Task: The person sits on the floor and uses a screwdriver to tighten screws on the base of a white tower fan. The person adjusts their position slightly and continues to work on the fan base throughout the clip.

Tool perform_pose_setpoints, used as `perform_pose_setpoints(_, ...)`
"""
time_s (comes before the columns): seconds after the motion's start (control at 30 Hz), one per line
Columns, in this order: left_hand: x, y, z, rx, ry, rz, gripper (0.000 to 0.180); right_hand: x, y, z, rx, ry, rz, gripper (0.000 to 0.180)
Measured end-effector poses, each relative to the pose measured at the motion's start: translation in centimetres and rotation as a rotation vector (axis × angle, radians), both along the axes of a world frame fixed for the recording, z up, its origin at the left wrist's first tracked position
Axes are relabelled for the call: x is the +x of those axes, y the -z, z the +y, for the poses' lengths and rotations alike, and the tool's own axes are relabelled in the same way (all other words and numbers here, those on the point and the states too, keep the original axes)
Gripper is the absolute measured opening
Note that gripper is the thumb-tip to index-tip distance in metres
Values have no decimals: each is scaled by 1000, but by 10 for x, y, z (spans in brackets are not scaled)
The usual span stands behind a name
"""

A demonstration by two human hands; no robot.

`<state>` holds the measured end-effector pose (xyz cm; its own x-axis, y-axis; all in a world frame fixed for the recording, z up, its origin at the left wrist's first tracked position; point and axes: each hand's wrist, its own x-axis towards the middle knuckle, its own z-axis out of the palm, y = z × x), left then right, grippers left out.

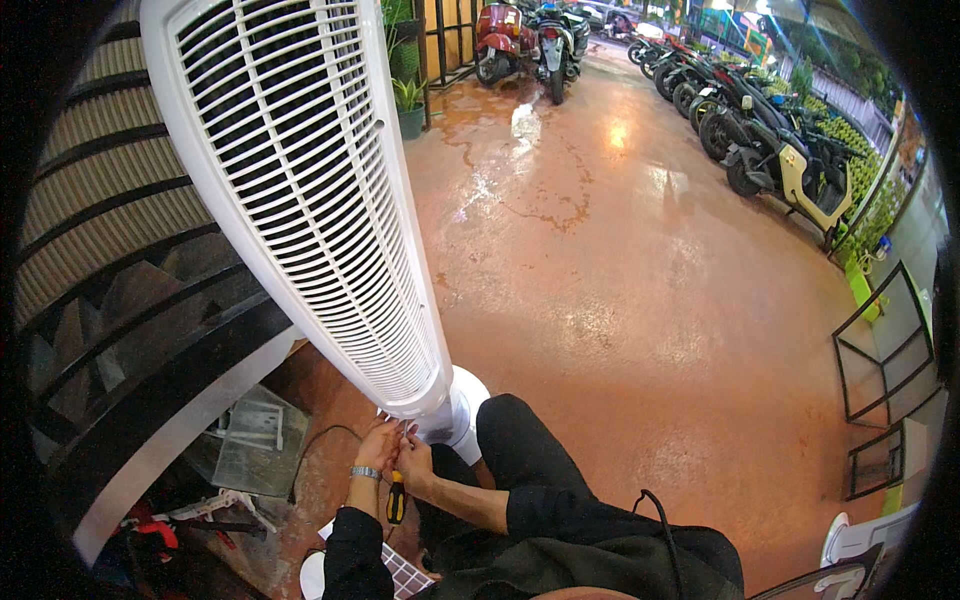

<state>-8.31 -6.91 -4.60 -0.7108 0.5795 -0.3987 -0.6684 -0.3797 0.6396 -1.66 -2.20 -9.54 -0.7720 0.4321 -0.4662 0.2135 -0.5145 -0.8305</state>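
Note:
A tall white tower fan (330, 230) with a slatted front grille leans across the left of the view, its round white base (468, 395) on the floor. At the grille's lower end, my left hand (378, 446), with a metal-band watch on the wrist, has its fingers curled together against the fan's underside. What those fingers pinch is too small to make out. Close beside it, my right hand (415, 462) is closed round a screwdriver (397, 500), whose yellow and black handle points down. The screwdriver's tip is hard to see near the fan.
Under the stairs (120, 370) at left lie a clear plastic bin (262, 440) and a dark cable (318, 437). A white gridded panel (406, 577) rests by my legs. Parked motorcycles (735, 120) line the far right; black metal frames (885, 350) stand at right.

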Motion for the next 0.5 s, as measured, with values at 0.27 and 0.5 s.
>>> perform_pose_setpoints(0.27, 12, -17, -19, -268, -33, 110, 38, 14, -59, 2, -317, -96, -56, 31)
perform_pose_setpoints(0.5, 5, -33, -14, -401, 112, 112, 20, 13, -69, 14, -259, -81, -90, 21)
